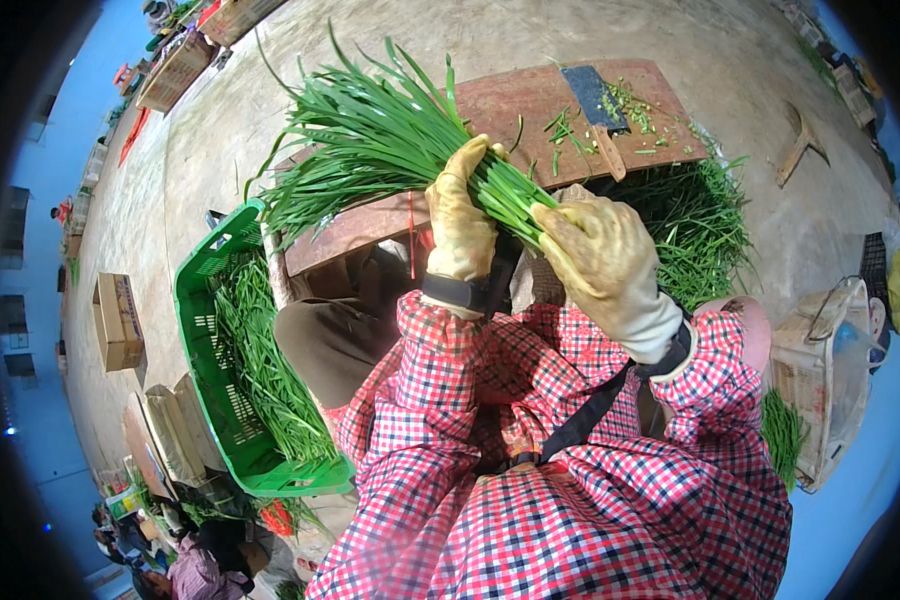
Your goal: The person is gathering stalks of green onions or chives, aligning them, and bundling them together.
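A thick bunch of long green leafy stalks, looking like Chinese chives, is raised over the near left part of a wooden board. My left hand, in a stained cream glove, is closed around its middle. My right hand, gloved likewise, grips the pale stem ends between thumb and fingers. A cleaver with a wooden handle lies flat on the board's right part, with cut stem bits around and on its blade. A red string hangs over the board's near edge.
At the left stands a green plastic crate holding more greens. Loose greens are heaped right of the board. Farther out are a cardboard box, a forked piece of wood, a pale basket and a co-worker at lower left.
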The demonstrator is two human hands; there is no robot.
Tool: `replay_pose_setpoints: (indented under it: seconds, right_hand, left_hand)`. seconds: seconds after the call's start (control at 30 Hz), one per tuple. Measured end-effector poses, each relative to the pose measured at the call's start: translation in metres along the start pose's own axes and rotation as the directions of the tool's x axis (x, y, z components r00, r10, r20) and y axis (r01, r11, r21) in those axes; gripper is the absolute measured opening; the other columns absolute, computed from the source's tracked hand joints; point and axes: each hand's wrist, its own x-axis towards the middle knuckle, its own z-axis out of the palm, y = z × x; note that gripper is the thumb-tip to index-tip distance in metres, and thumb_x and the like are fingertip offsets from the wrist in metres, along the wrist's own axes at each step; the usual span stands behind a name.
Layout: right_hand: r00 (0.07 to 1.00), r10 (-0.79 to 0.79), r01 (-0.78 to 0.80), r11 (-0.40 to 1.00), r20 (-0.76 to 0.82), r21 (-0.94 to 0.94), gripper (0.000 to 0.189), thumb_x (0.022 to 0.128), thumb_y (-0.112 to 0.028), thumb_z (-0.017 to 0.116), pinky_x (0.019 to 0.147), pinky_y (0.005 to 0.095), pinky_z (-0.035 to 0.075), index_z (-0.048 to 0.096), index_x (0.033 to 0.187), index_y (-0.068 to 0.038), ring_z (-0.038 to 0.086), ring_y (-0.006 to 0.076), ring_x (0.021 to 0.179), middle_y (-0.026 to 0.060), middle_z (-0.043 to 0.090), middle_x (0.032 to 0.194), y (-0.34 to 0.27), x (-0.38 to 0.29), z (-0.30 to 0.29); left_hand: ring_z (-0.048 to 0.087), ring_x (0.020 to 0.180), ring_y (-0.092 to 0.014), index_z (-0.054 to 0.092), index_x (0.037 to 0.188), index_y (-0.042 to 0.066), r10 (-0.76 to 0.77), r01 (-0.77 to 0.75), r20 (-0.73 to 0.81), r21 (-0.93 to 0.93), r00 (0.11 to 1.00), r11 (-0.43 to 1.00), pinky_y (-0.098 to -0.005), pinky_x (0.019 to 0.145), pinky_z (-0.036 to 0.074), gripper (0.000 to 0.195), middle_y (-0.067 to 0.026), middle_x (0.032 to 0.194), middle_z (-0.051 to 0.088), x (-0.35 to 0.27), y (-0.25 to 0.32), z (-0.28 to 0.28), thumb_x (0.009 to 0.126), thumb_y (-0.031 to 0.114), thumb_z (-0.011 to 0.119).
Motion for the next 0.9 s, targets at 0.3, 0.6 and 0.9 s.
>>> replay_pose_setpoints:
  seconds: [0.3, 0.6, 0.9]
  right_hand:
    - [0.978, -0.102, 0.131, 0.980, 0.182, -0.151, 0.025, 0.074, -0.018, 0.061, 0.070, 0.0356, 0.045, 0.061, 0.097, -0.009, 0.056, 0.0205, 0.081, 0.0030, 0.056, 0.084, 0.015, -0.004, 0.026]
    - [0.977, -0.192, 0.208, 0.952, 0.088, -0.224, 0.019, 0.069, -0.015, 0.062, 0.066, 0.0366, 0.046, 0.061, 0.085, -0.004, 0.056, 0.0230, 0.071, 0.0053, 0.055, 0.072, 0.022, -0.008, 0.034]
    - [0.982, -0.139, 0.161, 0.968, 0.125, -0.190, 0.029, 0.070, -0.011, 0.069, 0.063, 0.0372, 0.047, 0.063, 0.097, -0.003, 0.060, 0.0242, 0.076, 0.0081, 0.062, 0.087, 0.028, -0.021, 0.015]
  left_hand:
    - [0.063, 0.079, -0.014, 0.065, 0.106, -0.002, 0.192, -0.197, 0.051, 0.365, 0.980, 0.910, -0.0274, 0.072, 0.052, 0.022, -0.0095, 0.094, 0.068, -0.004, -0.019, -0.015, 0.091, 0.008, 0.053]
    - [0.066, 0.081, -0.019, 0.061, 0.114, 0.002, 0.322, -0.333, 0.109, 0.490, 0.940, 0.806, -0.0290, 0.073, 0.054, 0.041, -0.0117, 0.094, 0.069, 0.008, -0.051, -0.040, 0.075, -0.011, 0.058]
    - [0.063, 0.085, -0.019, 0.063, 0.107, 0.002, 0.154, -0.131, -0.052, 0.310, 0.987, 0.942, -0.0314, 0.076, 0.052, 0.025, -0.0082, 0.097, 0.066, -0.004, -0.026, -0.017, 0.088, 0.019, 0.062]
